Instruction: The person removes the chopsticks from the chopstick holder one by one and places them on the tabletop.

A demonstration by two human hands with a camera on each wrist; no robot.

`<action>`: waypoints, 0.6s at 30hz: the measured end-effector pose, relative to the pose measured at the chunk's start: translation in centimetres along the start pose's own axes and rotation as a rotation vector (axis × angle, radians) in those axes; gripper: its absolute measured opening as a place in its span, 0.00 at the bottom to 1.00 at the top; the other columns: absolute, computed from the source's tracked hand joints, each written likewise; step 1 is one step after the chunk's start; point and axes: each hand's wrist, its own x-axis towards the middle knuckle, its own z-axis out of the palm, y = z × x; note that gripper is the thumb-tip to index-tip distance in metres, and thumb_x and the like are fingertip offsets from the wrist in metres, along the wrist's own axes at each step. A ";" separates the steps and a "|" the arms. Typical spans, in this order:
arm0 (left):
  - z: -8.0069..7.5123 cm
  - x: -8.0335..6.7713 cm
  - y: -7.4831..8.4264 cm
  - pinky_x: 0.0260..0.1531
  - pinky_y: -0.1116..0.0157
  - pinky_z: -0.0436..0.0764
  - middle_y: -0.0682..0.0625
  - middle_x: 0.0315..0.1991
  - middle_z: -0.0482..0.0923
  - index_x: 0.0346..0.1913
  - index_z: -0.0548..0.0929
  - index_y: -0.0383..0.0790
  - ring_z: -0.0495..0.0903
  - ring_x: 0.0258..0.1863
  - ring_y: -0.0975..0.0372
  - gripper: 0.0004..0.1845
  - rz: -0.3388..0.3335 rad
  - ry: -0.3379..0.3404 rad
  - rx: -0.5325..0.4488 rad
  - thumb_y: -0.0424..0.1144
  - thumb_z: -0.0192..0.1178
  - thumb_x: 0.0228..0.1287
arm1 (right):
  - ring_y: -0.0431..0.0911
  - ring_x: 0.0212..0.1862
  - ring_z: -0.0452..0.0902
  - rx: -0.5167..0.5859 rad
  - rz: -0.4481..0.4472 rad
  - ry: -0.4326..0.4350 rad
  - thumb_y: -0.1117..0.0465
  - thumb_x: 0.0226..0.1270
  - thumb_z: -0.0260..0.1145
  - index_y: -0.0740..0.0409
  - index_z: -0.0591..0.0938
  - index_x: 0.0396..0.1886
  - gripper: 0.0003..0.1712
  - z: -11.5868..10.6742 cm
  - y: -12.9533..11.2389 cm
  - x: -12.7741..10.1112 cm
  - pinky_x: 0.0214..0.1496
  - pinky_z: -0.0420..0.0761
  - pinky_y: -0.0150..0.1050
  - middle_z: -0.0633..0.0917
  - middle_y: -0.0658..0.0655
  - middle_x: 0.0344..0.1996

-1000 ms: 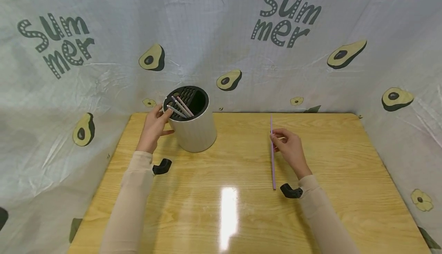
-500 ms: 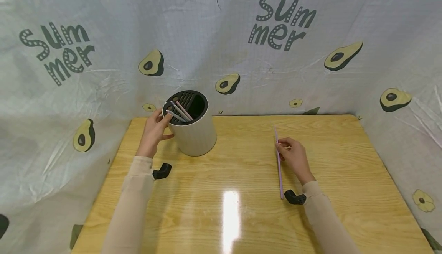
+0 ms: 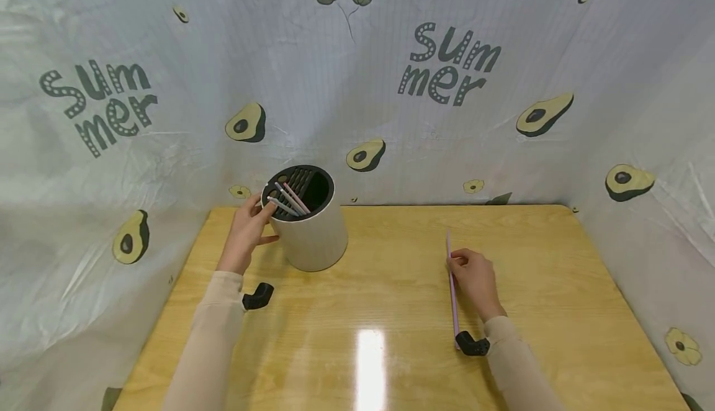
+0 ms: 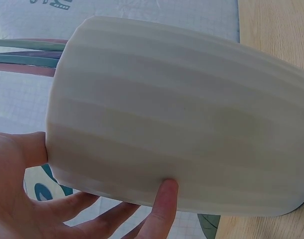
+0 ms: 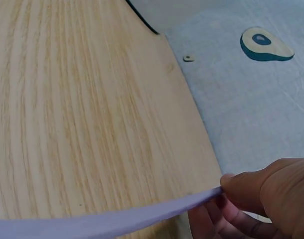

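A white ribbed utensil holder with a black slotted top stands upright at the table's back left. Several pastel chopsticks lean out of its top; their coloured ends show at the left edge of the left wrist view. My left hand grips the holder's left side, thumb at the rim, one fingertip pressing its wall. Right of the holder, well apart from it, my right hand pinches a lilac chopstick between thumb and fingers. The chopstick's near end passes beside the black wrist mount.
The wooden table carries a bright light reflection near its front. Behind and beside it hangs a pale cloth printed with avocados and lettering. Black camera mounts jut from both sleeves.
My right hand has shifted slightly right and nearer with the chopstick still pinched. My left hand keeps its hold on the holder. The head view has tilted up, lowering everything in it.
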 end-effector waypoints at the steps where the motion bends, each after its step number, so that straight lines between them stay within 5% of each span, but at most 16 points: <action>1: 0.0 0.0 -0.1 0.63 0.40 0.80 0.40 0.82 0.58 0.84 0.56 0.52 0.65 0.76 0.42 0.34 -0.003 -0.002 0.000 0.53 0.49 0.83 | 0.44 0.30 0.82 -0.004 0.006 0.002 0.61 0.76 0.64 0.68 0.85 0.55 0.16 0.1 0.1 -0.1 0.30 0.78 0.34 0.90 0.65 0.40; 18: 0.0 0.0 0.1 0.64 0.41 0.80 0.39 0.82 0.59 0.84 0.56 0.52 0.65 0.75 0.42 0.33 -0.004 -0.001 0.005 0.53 0.48 0.83 | 0.46 0.29 0.83 -0.080 -0.026 0.064 0.62 0.72 0.67 0.69 0.87 0.49 0.14 1.1 0.5 -0.4 0.30 0.77 0.35 0.91 0.62 0.34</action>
